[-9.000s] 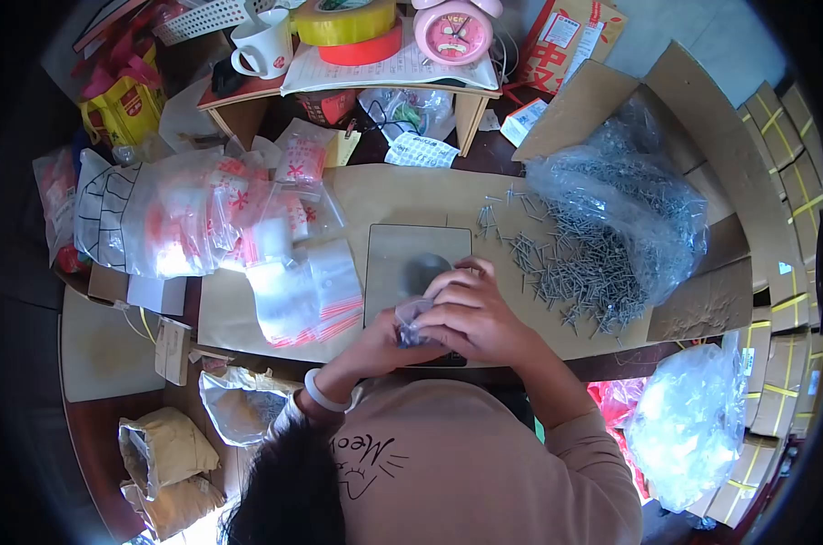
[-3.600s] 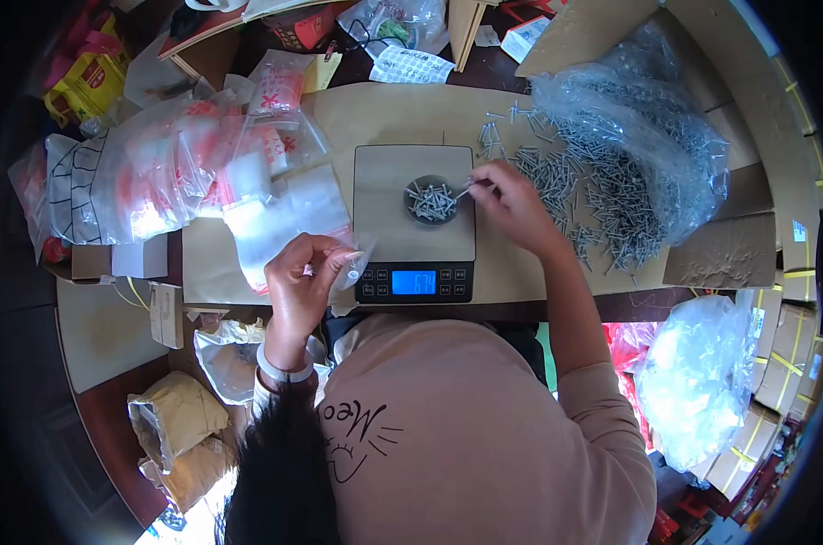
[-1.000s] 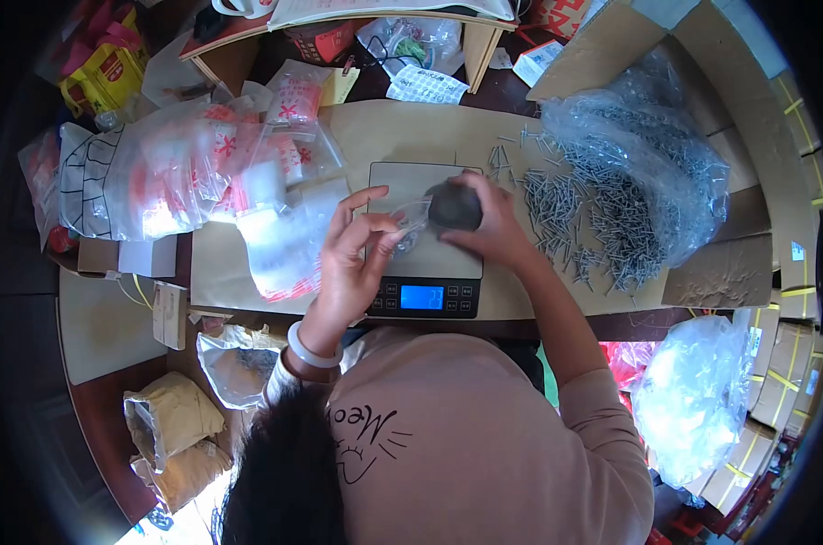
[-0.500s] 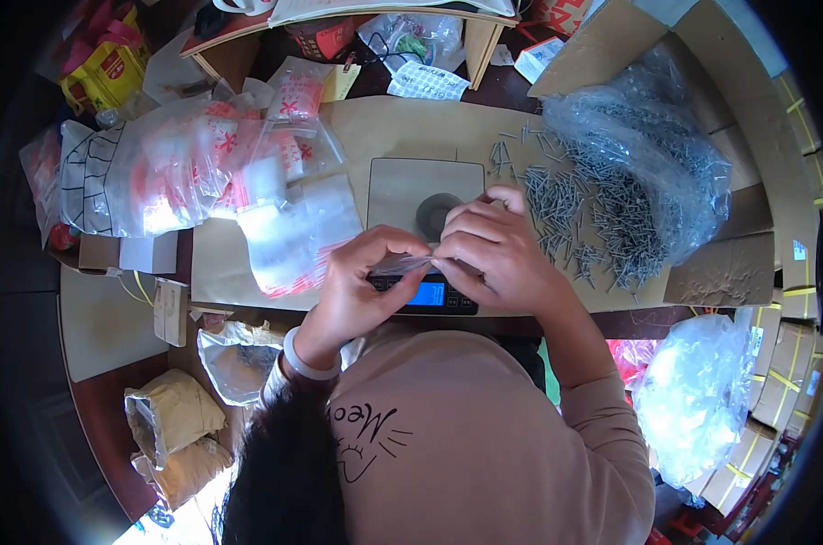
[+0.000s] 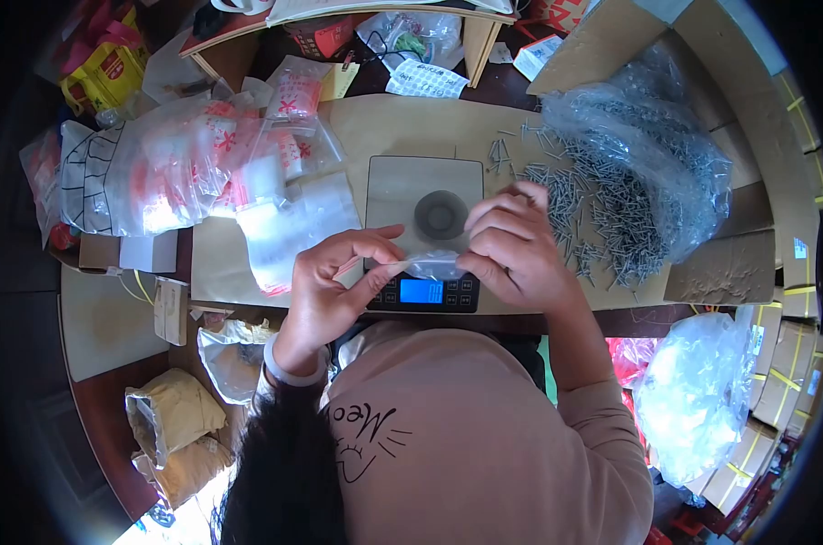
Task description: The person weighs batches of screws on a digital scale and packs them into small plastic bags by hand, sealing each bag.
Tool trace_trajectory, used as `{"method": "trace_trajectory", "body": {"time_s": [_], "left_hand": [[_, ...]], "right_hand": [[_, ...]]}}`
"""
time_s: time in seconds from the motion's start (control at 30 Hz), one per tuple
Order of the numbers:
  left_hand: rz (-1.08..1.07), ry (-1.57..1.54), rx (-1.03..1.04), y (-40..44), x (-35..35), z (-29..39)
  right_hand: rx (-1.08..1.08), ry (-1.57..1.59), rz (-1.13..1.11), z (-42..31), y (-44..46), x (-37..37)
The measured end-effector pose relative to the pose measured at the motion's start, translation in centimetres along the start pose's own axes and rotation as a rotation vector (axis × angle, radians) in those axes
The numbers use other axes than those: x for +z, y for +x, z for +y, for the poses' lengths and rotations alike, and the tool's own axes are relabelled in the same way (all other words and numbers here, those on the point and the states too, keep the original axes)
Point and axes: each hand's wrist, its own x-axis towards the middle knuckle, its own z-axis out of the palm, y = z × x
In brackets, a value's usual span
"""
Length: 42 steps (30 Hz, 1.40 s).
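Apparently for tautness, the left hand (image 5: 327,280) and right hand (image 5: 518,247) pinch opposite ends of a small clear plastic bag (image 5: 434,264).

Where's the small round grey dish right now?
In the head view, the small round grey dish sits right of centre on the flat beige scale plate, beyond the lit blue display and just left of the person's right hand.

small clear plastic bag (image 5: 435,265), stretched crosswise between left hand (image 5: 332,282) and right hand (image 5: 518,250), over scale (image 5: 389,195)
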Motion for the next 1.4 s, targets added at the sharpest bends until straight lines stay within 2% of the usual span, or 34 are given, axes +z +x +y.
{"method": "trace_trajectory", "body": {"time_s": [0.07, 0.13, 0.2, 0.27, 0.33, 0.43, 0.53, 0.57, 0.63, 0.7, 0.73, 0.83, 0.93, 1.03, 1.13, 1.23, 1.3, 1.37, 1.4], "left_hand": [[0.012, 0.049, -0.022, -0.2, -0.4, 0.4], [0.03, 0.108, -0.059, -0.9, -1.9, 0.7], [0.023, 0.311, -0.088, -2.2, -4.9, 1.3], [0.013, 0.477, -0.183, -4.5, -8.5, 2.2], [-0.021, 0.555, -0.411, -6.9, -11.5, 3.3], [-0.084, 0.679, -0.676, -9.8, -14.9, 2.4], [0.07, 0.627, -0.599, -9.0, -12.7, 1.2], [0.109, 0.549, -0.452, -8.6, -11.5, 0.6], [0.004, 0.566, -0.217, -5.3, -7.2, 3.8], [-0.179, 0.09, 0.259, -4.1, -4.7, 4.3], [-0.326, -0.106, 0.411, -3.3, -3.6, 4.7], [-0.756, -0.709, 0.845, -0.9, -0.9, 7.6], [-0.812, -0.863, 0.741, -0.8, 0.6, 10.7], [-0.82, -0.935, 0.7, -1.1, 1.1, 11.0], [-0.879, -0.929, 0.699, -0.9, 0.8, 10.8], [-0.885, -0.896, 0.755, -0.7, 0.8, 10.6], [-0.819, -0.859, 0.809, -0.8, 1.0, 10.6], [-0.77, -0.885, 0.792, -0.8, 1.4, 11.3], [-0.746, -0.898, 0.786, -0.8, 1.5, 11.5]], "right_hand": [[-0.009, 0.051, -0.039, 0.6, -0.4, 0.4], [0.197, 0.184, -0.052, 1.4, -1.0, 0.1], [0.343, 0.256, -0.075, 4.4, -2.2, -0.5], [0.52, -0.157, -0.041, 8.1, -4.9, -1.9], [0.819, -0.404, -0.113, 11.4, -8.1, -3.2], [0.956, -0.45, -0.181, 14.4, -10.8, -1.8], [0.759, -0.519, -0.105, 14.1, -10.4, 0.6], [0.756, -0.462, -0.101, 14.2, -10.4, 0.9], [0.752, -0.355, -0.084, 14.8, -10.3, 1.2], [0.701, -0.254, -0.024, 16.2, -10.8, 0.7], [0.674, -0.202, 0.003, 16.5, -11.0, 0.2], [0.981, 0.3, 0.138, 16.3, -10.7, -2.5], [0.973, 0.273, 0.213, 16.3, -10.3, -3.9], [1.023, 0.142, 0.127, 15.1, -9.0, -4.8], [0.892, 0.168, 0.129, 13.6, -6.8, -4.1], [0.658, 0.409, 0.091, 11.4, -3.3, -2.6], [0.71, 0.495, -0.08, 8.8, -0.6, -1.7], [0.495, 0.448, -0.149, 8.0, 0.9, 0.5], [0.47, 0.418, -0.188, 7.5, 1.4, 1.6]]}}
